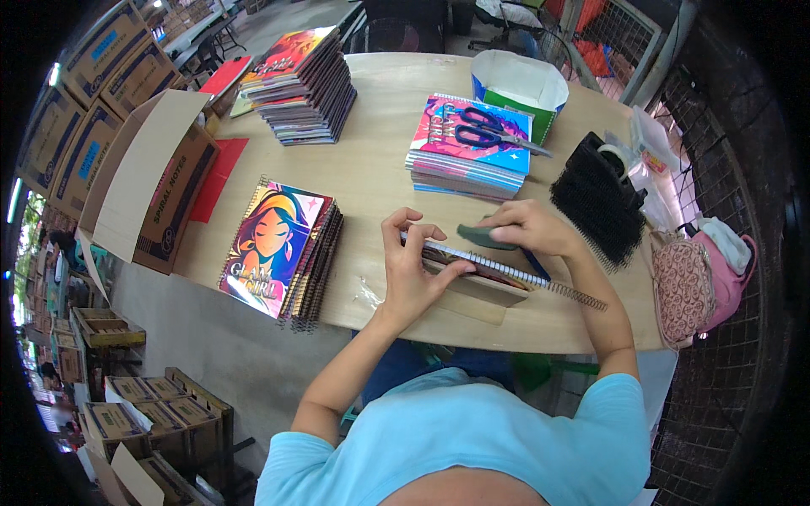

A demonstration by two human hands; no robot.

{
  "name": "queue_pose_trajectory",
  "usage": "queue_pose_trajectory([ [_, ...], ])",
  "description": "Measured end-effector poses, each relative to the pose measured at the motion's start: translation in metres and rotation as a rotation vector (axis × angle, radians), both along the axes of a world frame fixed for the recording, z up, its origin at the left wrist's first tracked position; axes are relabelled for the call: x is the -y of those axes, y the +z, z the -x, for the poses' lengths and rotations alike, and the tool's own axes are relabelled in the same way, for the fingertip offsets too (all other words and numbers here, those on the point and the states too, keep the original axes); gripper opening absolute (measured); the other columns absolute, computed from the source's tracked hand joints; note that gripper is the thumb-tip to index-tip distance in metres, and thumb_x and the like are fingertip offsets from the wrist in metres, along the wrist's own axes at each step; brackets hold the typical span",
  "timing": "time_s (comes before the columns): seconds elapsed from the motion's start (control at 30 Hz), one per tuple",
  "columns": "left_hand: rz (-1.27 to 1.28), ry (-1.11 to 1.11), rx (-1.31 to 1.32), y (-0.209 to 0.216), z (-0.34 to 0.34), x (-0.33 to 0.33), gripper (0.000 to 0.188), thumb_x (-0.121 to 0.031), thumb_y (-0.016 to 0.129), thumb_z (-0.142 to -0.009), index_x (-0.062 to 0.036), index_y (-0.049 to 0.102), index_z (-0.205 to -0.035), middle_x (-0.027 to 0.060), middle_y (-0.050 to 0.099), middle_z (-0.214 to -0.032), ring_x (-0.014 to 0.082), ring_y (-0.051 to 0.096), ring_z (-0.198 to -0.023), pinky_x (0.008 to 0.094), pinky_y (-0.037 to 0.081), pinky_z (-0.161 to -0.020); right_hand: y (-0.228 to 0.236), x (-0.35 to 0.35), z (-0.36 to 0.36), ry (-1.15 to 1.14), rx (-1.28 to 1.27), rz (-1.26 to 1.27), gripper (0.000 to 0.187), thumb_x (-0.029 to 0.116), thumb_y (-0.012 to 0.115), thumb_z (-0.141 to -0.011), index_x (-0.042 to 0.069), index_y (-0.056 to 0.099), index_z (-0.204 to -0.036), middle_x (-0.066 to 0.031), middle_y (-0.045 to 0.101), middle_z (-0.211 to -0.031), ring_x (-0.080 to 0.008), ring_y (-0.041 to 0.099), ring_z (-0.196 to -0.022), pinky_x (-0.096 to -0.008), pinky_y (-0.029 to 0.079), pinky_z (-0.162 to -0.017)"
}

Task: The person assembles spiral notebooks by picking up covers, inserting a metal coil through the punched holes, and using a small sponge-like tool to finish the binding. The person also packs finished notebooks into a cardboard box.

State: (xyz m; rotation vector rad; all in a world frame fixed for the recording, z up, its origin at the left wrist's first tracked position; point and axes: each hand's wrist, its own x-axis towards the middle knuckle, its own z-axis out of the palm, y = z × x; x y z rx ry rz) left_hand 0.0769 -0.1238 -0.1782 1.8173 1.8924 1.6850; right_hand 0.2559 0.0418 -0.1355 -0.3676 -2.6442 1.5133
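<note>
My left hand (412, 274) grips a notebook (485, 285) by its left end, thumb on the near side and fingers over the top. The notebook stands on its edge, bound side up. Along that side runs a wire coil (578, 295), whose loose end sticks out to the right, by my right forearm. My right hand (540, 228) is closed on a dark green, soft-looking piece (485, 237) just beyond the bound edge; its exact kind I cannot make out. A dark blue, pen-like thing (537, 264) shows below the right hand, partly hidden.
Spiral notebooks (270, 249) are piled at left, with a taller stack (299, 84) behind. Scissors (485, 131) lie on another stack (468, 173), before a green-white box (523, 80). Many black coils (595, 202) lie at right, near a pink bag (726, 278). An open carton (173, 198) stands left.
</note>
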Motion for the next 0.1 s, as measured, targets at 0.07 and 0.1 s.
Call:
queue_pose_trajectory([
  [0.07, 0.041, -0.020, 0.073, 0.000, 0.000, 0.001, 0.057, -0.024, 0.092, -0.057, -0.0081, 0.058, -0.100, 0.0123, 0.039, -0.119, 0.0280, 0.044, -0.112, 0.0392, 0.043, -0.090, -0.016, -0.005, -0.009, 0.099, -0.339, 0.653, 0.077, 0.067, 0.047, -0.082, -0.004, 0.071, -0.105, -0.0175, 0.068, -0.110, -0.0322, 0.062, -0.106, -0.0360, 0.046, -0.093],
  [0.1, 0.068, -0.039, 0.108, 0.000, -0.002, 0.003, 0.058, -0.023, 0.092, -0.058, -0.0085, 0.058, -0.103, 0.0117, 0.039, -0.119, 0.0273, 0.044, -0.112, 0.0395, 0.043, -0.091, -0.047, -0.025, -0.012, 0.108, -0.261, 0.306, 0.078, 0.076, 0.047, -0.079, 0.013, 0.069, -0.118, -0.0189, 0.064, -0.120, -0.0404, 0.061, -0.105, -0.0373, 0.045, -0.097],
])
